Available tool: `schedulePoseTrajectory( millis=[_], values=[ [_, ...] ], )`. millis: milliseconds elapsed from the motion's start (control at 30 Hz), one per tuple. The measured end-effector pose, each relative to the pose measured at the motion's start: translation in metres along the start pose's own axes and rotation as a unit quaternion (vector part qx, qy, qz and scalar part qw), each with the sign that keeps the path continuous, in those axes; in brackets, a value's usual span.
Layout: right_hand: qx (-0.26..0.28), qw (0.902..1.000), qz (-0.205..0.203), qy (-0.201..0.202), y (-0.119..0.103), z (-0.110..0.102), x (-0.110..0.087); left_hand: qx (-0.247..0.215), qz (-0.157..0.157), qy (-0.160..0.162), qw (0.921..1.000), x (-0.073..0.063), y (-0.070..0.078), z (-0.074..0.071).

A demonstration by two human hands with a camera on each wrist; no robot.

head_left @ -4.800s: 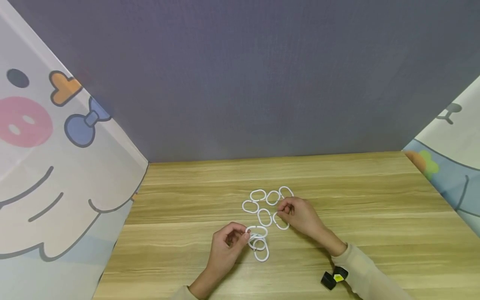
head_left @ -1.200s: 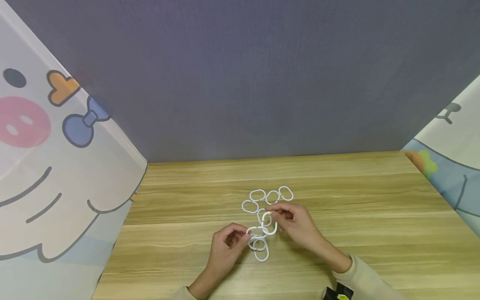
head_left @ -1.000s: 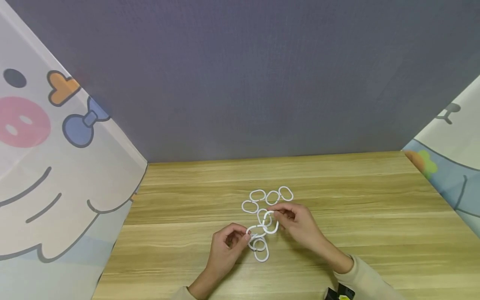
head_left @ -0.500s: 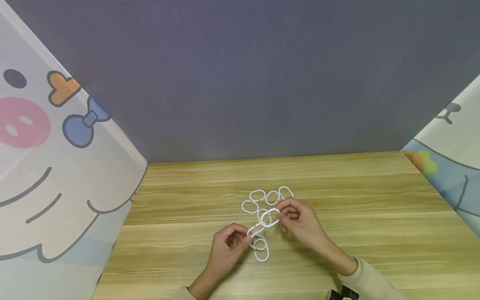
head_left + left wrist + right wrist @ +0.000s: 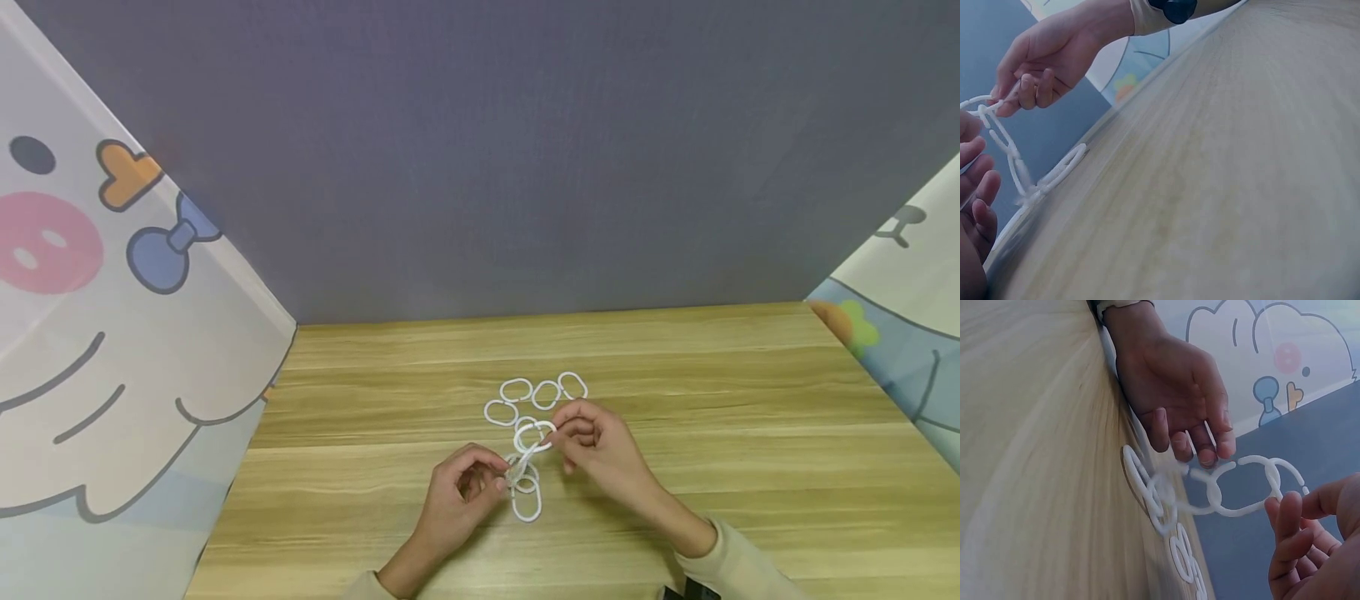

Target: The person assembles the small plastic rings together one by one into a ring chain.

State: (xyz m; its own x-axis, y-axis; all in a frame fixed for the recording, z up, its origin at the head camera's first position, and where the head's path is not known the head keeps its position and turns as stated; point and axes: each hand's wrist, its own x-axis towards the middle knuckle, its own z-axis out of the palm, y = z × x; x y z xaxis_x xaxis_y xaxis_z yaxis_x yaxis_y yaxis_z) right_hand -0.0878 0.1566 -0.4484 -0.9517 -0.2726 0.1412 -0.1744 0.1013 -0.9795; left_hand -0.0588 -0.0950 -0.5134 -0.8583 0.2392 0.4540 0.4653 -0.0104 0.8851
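My right hand [image 5: 603, 450] pinches the end of a white plastic chain link [image 5: 525, 451] between thumb and fingers, above the table. From it hangs a short chain of similar C-shaped oval links, partly blurred. The chain's lower link [image 5: 527, 521] lies on the table. Beside the chain is my left hand [image 5: 461, 500], its fingers loosely bent. In the right wrist view, the left fingertips [image 5: 1207, 457] are right by a hanging link [image 5: 1235, 514], with nothing between thumb and fingers. Part of one loose link is hidden behind the held link in the head view.
Several loose white links, among them an oval link [image 5: 517, 380], lie flat just beyond the hands on the wood-grain table [image 5: 337, 500]. A grey panel [image 5: 480, 167] rises at the back, with cartoon-printed panels at both sides. A black device [image 5: 697, 590] is at the right sleeve.
The right hand picked up a loose link, brought it to the chain and joined it. It now holds that link with the chain hanging. The left hand has let go of the chain.
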Motion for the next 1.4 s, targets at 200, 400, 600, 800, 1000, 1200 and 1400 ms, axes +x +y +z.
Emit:
schedulePoseTrajectory(
  millis=[200,400,600,800,1000,1200,1400],
  values=[
    [0.002,0.9998,0.006,-0.02,0.002,0.002,-0.003,0.003,-0.016,0.004,0.9999,0.0,-0.001,-0.001],
    [0.001,0.9989,0.015,-0.043,0.003,0.006,-0.007,0.001,-0.023,0.023,0.9995,0.0,-0.002,-0.002],
    [0.008,0.998,0.03,-0.056,0.005,0.011,-0.011,-0.012,-0.033,0.024,0.9991,-0.001,0.001,-0.002],
    [0.015,0.9961,0.047,-0.073,0.007,0.015,-0.013,-0.008,-0.047,0.026,0.9985,-0.001,0.002,-0.002],
    [-0.001,0.9964,0.043,-0.073,0.009,0.016,-0.012,0.003,-0.085,0.035,0.9957,0.0,0.005,-0.001],
    [-0.013,0.9969,0.022,-0.075,0.012,0.016,-0.011,0.01,-0.1,0.041,0.9941,0.001,0.006,0.0],
    [-0.02,0.9964,0.003,-0.082,0.013,0.012,-0.01,0.008,-0.095,0.048,0.9943,0.0,0.004,-0.001]
  ],
)
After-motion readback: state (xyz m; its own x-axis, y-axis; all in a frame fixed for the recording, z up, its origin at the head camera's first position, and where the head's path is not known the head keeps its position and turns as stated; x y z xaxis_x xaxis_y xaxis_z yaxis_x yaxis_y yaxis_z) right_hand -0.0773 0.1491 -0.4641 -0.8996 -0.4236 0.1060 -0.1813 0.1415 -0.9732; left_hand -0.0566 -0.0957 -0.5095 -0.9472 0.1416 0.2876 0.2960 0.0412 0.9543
